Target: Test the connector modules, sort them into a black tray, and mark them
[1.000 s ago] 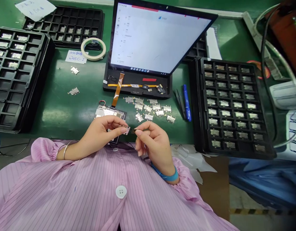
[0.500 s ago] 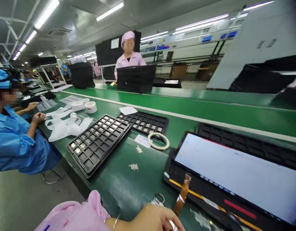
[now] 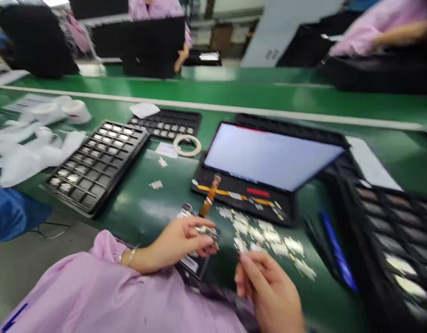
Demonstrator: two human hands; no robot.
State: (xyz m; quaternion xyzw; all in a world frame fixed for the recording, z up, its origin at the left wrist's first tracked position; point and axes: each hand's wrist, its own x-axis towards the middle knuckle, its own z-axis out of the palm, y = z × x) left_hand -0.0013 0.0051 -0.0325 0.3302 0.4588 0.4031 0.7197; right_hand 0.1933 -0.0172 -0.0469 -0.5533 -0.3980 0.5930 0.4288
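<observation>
My left hand [image 3: 175, 244] has its fingers curled round a small circuit board [image 3: 214, 237], partly covered by them. Below that hand lies a dark device with a white label [image 3: 189, 264], and a copper-coloured flex cable [image 3: 209, 199] rises just beyond it. Between thumb and fingertips, my right hand [image 3: 274, 291] pinches a small flat silvery piece [image 3: 239, 244]. Many similar small metal-and-film pieces [image 3: 272, 237] are scattered on the green table past the right hand. Some blur hides their fine detail.
A lit display [image 3: 262, 155] leans on a black base. Black compartment trays stand left [image 3: 99, 166] and right [image 3: 400, 240]. A tape ring [image 3: 178, 150], blue pen-like tool [image 3: 338, 254] and white film [image 3: 29, 157] lie about. Co-workers' sleeves [image 3: 366, 27] show across the bench.
The view has swung down and right. My right hand has come into view with a small silvery piece. My left hand now shows fully, with a circuit board in its fingers.
</observation>
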